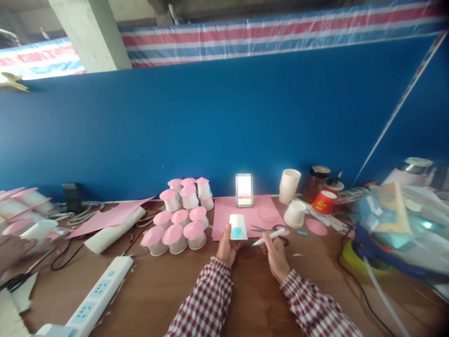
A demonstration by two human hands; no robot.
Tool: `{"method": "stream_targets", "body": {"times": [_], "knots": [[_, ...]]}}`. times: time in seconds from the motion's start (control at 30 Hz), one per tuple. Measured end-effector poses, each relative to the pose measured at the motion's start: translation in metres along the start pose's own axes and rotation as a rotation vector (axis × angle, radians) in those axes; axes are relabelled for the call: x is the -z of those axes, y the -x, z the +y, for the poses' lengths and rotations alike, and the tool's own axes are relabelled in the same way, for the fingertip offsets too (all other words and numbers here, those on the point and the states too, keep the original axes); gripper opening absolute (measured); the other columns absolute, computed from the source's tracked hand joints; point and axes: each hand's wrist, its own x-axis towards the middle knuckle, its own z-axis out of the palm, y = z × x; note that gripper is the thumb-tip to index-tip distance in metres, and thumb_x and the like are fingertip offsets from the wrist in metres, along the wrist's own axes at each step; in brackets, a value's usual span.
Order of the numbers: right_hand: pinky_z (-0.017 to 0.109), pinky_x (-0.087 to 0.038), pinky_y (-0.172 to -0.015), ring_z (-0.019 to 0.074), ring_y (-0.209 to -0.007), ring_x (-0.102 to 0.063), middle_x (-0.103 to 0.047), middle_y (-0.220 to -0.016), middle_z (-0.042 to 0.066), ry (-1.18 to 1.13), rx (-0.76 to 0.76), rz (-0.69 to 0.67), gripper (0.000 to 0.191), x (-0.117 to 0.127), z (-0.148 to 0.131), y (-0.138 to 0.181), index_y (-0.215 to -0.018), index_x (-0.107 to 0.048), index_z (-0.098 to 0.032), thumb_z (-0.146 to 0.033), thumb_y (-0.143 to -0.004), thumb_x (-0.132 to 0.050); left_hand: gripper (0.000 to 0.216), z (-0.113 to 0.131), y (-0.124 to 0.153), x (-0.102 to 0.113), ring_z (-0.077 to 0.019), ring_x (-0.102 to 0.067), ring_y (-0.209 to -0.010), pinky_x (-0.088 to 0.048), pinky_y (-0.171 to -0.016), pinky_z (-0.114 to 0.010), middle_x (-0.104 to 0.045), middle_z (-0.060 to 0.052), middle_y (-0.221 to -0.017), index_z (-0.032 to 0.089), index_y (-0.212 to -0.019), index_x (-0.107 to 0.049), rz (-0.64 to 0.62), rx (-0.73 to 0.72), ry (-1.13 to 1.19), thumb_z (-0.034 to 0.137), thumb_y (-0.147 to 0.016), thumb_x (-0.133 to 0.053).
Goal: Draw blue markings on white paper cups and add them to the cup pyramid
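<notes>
My left hand (228, 248) grips an upside-down white paper cup (238, 221) with a light-blue patch coloured on its side. In my right hand (275, 252) is a white marker (275, 236), its blue tip pointing left toward the cup but apart from it. Behind both hands lie pink paper sheets (224, 211), with dark-handled scissors (268, 229) on them, partly hidden by my right hand and the marker. A small blue marker cap (302, 233) rests on the table to the right.
Several cups with pink paper tops (175, 234) stand at left. White cups (289, 185), a red cup (324, 202) and a jar (317, 180) stand right. A power strip (100, 290) lies front left. Another person's hand (16, 252) shows at far left.
</notes>
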Motion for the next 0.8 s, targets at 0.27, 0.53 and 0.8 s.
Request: {"method": "stream_targets", "body": {"times": [0.27,0.53,0.8], "knots": [[0.022,-0.029,-0.043,0.009,-0.046,-0.038,-0.043,-0.051,-0.004,-0.007,-0.004,0.007,0.037,0.0012,0.004,-0.0007,-0.063,-0.052,-0.017,-0.05,-0.077,-0.058,0.043,0.0002,0.0013,-0.0003,-0.0185,-0.062,-0.073,-0.052,-0.065,-0.031,-0.064,-0.01,-0.084,0.01,-0.101,-0.059,-0.003,0.0,0.001,0.047,-0.078,-0.058],[0.022,-0.028,-0.043,0.0084,-0.045,-0.037,-0.042,-0.05,-0.005,-0.018,-0.013,0.01,0.038,0.0002,0.0021,-0.0003,-0.062,-0.051,-0.017,-0.051,-0.077,-0.059,0.044,-0.0013,-0.001,0.0014,-0.0187,-0.063,-0.072,-0.053,-0.065,-0.031,-0.065,-0.01,-0.083,0.01,-0.101,-0.059,0.004,0.005,-0.006,0.047,-0.078,-0.057],[0.021,-0.027,-0.043,0.0076,-0.046,-0.036,-0.043,-0.05,-0.004,-0.015,-0.018,0.002,0.039,-0.0003,0.0015,0.0001,-0.059,-0.049,-0.017,-0.05,-0.077,-0.058,0.042,-0.0027,-0.0043,0.003,-0.0184,-0.062,-0.071,-0.052,-0.063,-0.031,-0.064,-0.009,-0.082,0.01,-0.1,-0.058,0.019,0.023,0.022,0.045,-0.078,-0.059]]}}
